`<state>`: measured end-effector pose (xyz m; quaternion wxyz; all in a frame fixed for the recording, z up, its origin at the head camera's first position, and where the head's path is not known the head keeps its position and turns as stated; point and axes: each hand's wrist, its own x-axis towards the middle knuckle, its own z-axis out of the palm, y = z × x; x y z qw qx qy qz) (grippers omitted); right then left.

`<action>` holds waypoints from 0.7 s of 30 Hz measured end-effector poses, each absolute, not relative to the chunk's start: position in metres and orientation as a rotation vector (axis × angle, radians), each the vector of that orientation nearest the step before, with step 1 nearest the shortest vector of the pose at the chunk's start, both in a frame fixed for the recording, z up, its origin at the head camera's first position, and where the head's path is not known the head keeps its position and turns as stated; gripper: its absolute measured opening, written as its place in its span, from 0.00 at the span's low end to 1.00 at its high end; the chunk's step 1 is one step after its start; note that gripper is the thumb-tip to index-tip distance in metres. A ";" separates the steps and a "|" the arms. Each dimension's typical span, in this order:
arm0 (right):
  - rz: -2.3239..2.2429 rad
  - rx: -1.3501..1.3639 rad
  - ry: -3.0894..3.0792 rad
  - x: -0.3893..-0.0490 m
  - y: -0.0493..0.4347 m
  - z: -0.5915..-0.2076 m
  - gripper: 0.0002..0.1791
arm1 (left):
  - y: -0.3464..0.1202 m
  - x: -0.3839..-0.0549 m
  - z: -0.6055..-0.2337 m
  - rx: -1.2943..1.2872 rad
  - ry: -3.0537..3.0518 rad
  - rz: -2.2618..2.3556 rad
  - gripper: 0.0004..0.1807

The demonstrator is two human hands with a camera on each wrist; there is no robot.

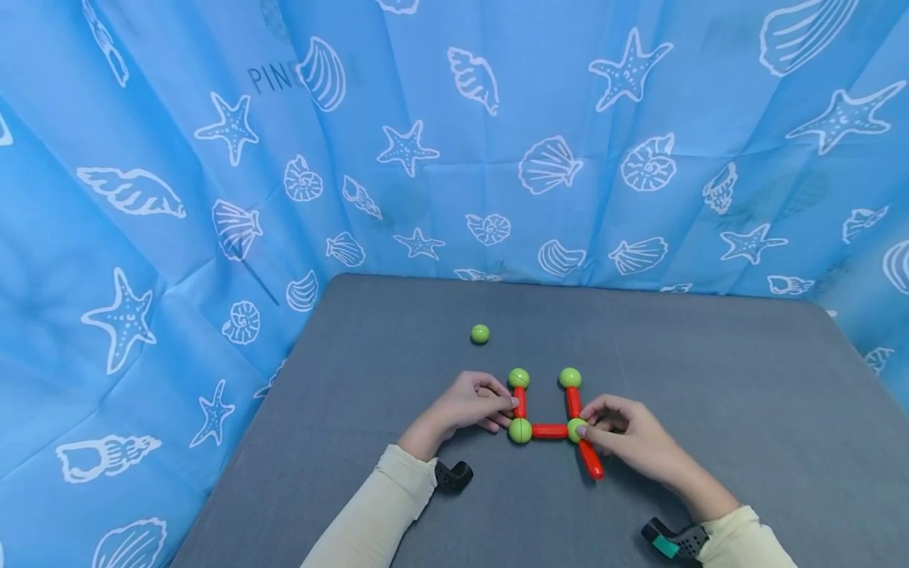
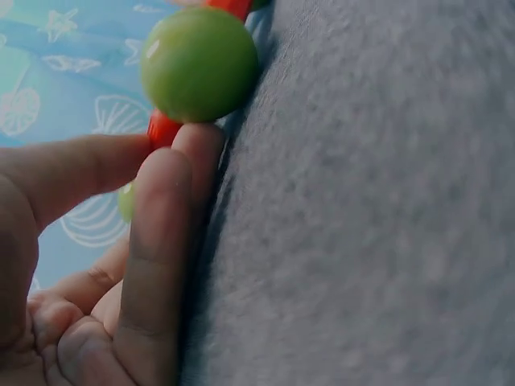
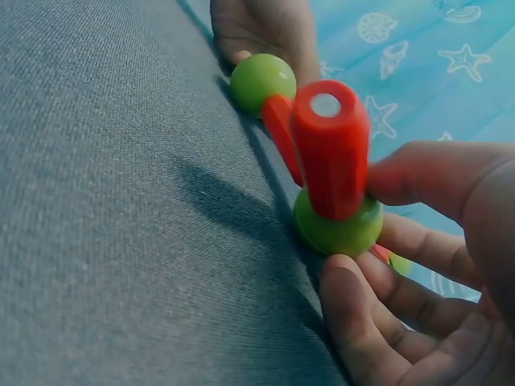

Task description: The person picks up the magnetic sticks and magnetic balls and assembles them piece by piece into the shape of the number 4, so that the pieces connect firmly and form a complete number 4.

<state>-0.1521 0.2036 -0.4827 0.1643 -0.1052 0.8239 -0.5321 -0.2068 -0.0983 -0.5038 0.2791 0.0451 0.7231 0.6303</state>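
Red rods and green balls are joined in a U shape on the grey table. My left hand (image 1: 472, 402) pinches the left red rod (image 1: 521, 394), which runs between a far ball (image 1: 519, 377) and a near corner ball (image 1: 520, 431). A cross rod (image 1: 550, 431) links that corner to the right corner ball (image 1: 574, 429), gripped by my right hand (image 1: 634, 435). From this ball one rod (image 1: 573, 401) leads to another far ball (image 1: 570, 377). A further rod (image 3: 331, 161) sticks out toward me, its pale round end uncovered in the right wrist view.
A single green ball (image 1: 480, 334) lies apart on the table (image 1: 675, 355), beyond the joined pieces. Behind the table and along its left side hangs a blue curtain (image 1: 440, 197) with white shells and starfish.
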 end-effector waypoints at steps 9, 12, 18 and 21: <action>-1.523 -0.249 2.449 -0.160 0.199 -0.484 0.17 | -0.107 -0.212 -0.506 0.163 1.810 1.793 0.17; -1.536 -0.236 2.472 -0.163 0.198 -0.486 0.16 | -0.110 -0.213 -0.507 0.201 1.786 1.797 0.19; -1.589 -0.280 2.449 -0.174 0.198 -0.486 0.16 | -0.111 -0.212 -0.507 0.228 1.783 1.789 0.21; -1.582 -0.286 2.446 -0.181 0.198 -0.485 0.16 | -0.110 -0.212 -0.507 0.239 1.768 1.806 0.23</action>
